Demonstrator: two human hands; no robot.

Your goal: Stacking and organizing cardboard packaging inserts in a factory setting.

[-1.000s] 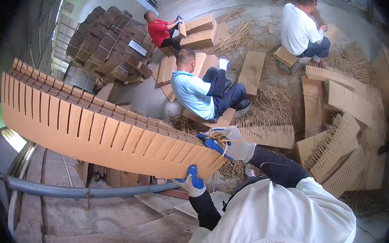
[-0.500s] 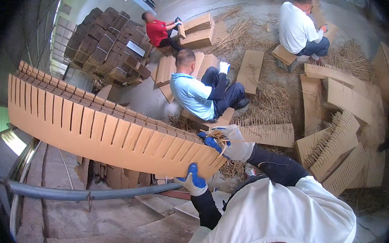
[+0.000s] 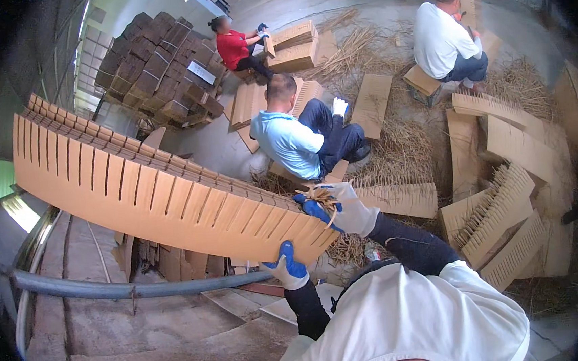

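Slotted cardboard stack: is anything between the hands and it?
No. Both gloved hands grip the stack at its near end: left hand under the lower edge, right hand on the top corner. Nothing lies between.

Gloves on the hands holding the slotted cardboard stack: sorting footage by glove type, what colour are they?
White with blue fingertips, on left hand and right hand; head view.

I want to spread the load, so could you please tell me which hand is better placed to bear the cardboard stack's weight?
Probably the left hand: it sits under the stack's lower edge, while the right hand grips the top corner.
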